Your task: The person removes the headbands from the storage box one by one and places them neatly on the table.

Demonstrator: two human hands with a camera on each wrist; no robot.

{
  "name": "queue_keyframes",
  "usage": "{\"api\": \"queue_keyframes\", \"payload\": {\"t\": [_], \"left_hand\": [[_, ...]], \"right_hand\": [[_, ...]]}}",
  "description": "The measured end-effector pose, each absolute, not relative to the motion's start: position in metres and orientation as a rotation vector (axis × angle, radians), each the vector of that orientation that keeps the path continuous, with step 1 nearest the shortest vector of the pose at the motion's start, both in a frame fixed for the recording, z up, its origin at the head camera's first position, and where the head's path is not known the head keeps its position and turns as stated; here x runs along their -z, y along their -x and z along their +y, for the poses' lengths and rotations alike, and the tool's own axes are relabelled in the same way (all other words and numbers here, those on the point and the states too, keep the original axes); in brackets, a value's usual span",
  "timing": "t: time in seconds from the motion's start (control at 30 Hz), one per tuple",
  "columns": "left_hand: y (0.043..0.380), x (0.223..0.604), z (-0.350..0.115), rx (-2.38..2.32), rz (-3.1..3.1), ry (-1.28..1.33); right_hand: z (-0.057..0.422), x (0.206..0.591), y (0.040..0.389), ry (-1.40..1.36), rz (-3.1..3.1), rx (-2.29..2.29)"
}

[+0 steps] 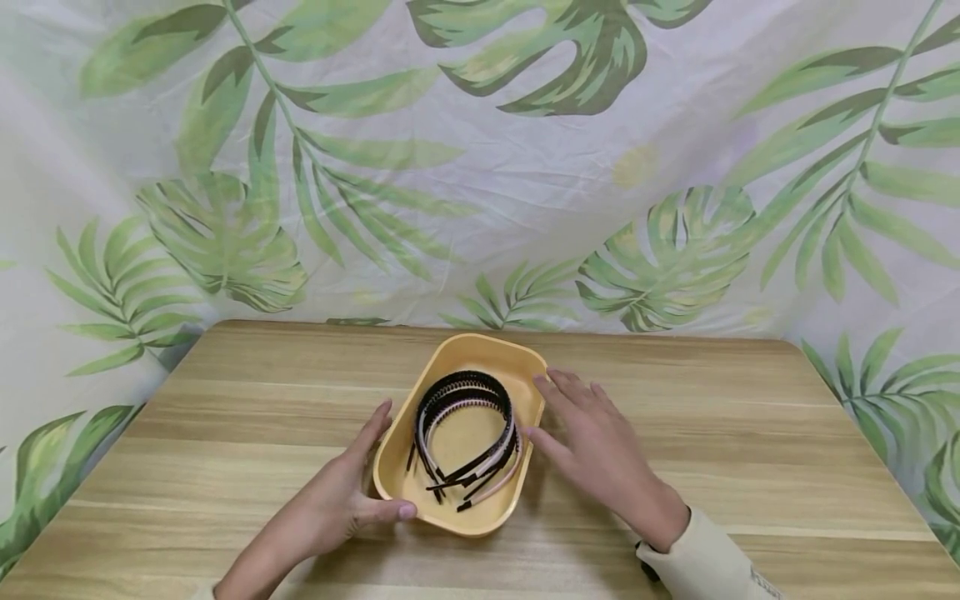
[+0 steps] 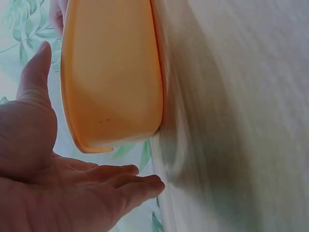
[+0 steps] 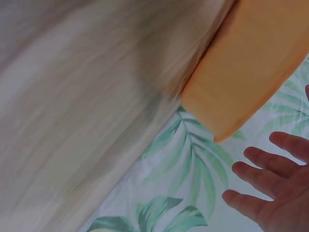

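A yellow plastic basin point(image 1: 467, 527) sits on the table, turned a little askew. Inside it lies a loose stack of several headbands point(image 1: 465, 379), mostly black, with pale pink ones among them, some with toothed inner edges. My left hand point(image 1: 341, 500) is at the basin's near left corner, thumb by the front rim and fingers along the left side. In the left wrist view, that hand point(image 2: 63, 179) shows thumb and fingers spread beside the basin's wall point(image 2: 113, 72). On the other side, my right hand point(image 1: 600, 446) has its straight fingers right at the right rim.
The wood-grain table point(image 1: 240, 417) reaches out on both sides of the basin. Behind it hangs a pale cloth point(image 1: 525, 183) printed with green leaves. A light sleeve point(image 1: 712, 558) covers the right forearm.
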State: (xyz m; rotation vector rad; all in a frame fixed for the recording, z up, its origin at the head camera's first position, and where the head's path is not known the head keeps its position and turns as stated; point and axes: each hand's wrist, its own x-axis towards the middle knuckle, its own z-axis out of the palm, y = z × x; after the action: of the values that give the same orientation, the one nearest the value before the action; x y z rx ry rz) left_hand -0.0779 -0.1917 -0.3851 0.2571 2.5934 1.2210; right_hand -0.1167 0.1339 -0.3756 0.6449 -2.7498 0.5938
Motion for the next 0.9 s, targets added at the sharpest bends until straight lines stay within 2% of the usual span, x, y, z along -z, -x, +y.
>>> {"api": "queue_keyframes", "payload": {"t": [0.5,0.9], "left_hand": [[0.088,0.394,-0.193,-1.41,2.412,-0.335],[0.093,0.398,-0.193,-1.591,2.238,-0.361]], "right_hand": [[0.11,0.377,0.139,-0.692,-2.719,-0.964],[0.099,0.377,0.153,-0.762,-2.669,-1.056]]}}
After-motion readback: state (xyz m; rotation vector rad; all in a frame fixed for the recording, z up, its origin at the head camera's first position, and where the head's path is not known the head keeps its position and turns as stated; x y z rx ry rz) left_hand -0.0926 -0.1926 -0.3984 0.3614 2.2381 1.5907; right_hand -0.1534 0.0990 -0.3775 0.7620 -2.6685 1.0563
